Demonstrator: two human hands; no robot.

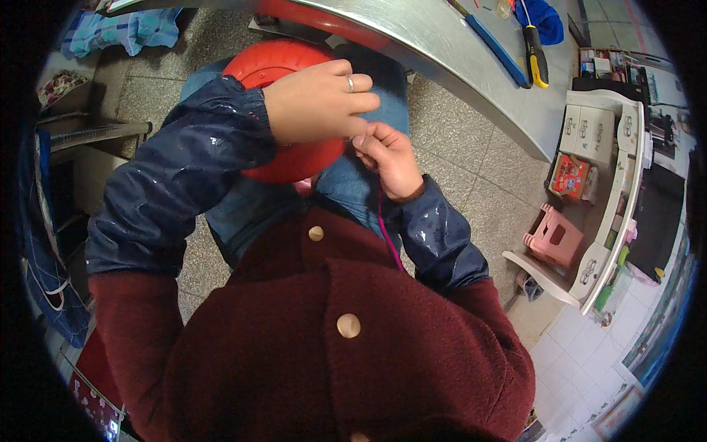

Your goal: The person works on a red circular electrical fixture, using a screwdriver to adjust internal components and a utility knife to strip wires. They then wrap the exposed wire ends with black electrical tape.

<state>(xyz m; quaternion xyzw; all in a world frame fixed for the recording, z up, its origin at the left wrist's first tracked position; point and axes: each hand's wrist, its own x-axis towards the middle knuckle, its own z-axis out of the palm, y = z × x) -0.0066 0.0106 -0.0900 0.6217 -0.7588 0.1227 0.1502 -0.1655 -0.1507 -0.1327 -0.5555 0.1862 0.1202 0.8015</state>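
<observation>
Over a round, ribbed red object (pixel 269 62) between my knees, my two hands meet. My left hand (pixel 317 99), with a ring on one finger, is bent over with its fingers curled; its fingertips and whatever they grip are hidden. Thumb and forefinger of my right hand (pixel 390 158) pinch together right beside the left fingers. A thin magenta cord (pixel 388 237) comes out from under the right hand and runs down to my dark red coat (pixel 287 317). The red object's lower part is partly covered by my left hand and sleeve.
A metal-topped table (pixel 412 33) stands ahead, bearing a yellow-black screwdriver (pixel 537 62), a long blue-handled tool (pixel 493 44) and a blue cloth (pixel 543 20). To the right are a white drawer unit (pixel 589 132) and a pink plastic stool (pixel 556 237). Checked cloth (pixel 121 31) lies at far left.
</observation>
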